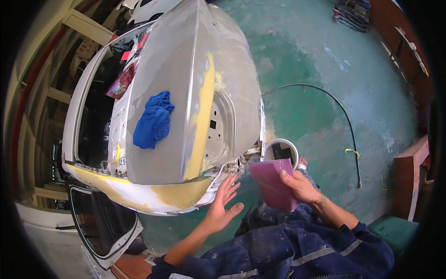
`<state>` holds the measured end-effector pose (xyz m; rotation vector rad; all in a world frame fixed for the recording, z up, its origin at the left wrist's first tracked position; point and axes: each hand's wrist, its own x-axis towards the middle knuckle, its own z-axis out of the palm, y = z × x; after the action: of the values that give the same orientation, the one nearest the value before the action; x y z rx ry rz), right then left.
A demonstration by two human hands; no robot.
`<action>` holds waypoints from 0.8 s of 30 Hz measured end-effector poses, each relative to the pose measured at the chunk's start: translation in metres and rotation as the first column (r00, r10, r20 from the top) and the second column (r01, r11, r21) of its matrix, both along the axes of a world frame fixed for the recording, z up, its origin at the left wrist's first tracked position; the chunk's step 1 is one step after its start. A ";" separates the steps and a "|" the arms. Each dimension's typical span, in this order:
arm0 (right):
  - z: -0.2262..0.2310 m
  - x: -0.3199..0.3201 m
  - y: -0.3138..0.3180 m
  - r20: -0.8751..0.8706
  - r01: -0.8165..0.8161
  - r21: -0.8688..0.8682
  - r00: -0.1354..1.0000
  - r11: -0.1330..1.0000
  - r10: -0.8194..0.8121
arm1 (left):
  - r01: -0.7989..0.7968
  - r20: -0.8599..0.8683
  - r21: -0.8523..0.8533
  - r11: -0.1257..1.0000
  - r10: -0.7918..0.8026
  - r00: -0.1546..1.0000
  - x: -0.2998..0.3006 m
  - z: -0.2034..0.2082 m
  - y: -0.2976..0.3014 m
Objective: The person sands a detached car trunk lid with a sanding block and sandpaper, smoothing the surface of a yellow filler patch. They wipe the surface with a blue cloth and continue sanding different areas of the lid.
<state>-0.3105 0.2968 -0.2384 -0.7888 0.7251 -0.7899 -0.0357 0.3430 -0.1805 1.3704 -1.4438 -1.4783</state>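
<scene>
My right hand pinches the edge of a flat pinkish-purple sheet, which looks like sandpaper, with the thumb on top. The sheet hangs in front of my lap. My left hand holds nothing; its fingers are spread, close to the corner of a car body. That body's grey trunk lid carries a crumpled blue cloth. A yellow filler strip runs along the lid's edge, beside the open lamp recess. Below it, the white bumper has tan filler patches.
A white bucket with something dark inside stands on the green floor beyond the sheet. A black hose curves across the floor at right. At lower left lies a removed hatch or door with glass. A red tail lamp sits by the trunk opening.
</scene>
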 end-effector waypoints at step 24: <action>0.022 -0.141 -0.165 -0.804 -0.673 -0.473 0.594 0.569 0.033 | -0.850 -0.403 0.071 0.521 0.795 0.454 -0.285 -0.083 -0.068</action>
<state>-0.4517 0.1317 -0.2160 -2.0745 0.8630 -0.2745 -0.3208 0.2747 -0.2632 1.2876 -0.4253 -0.8613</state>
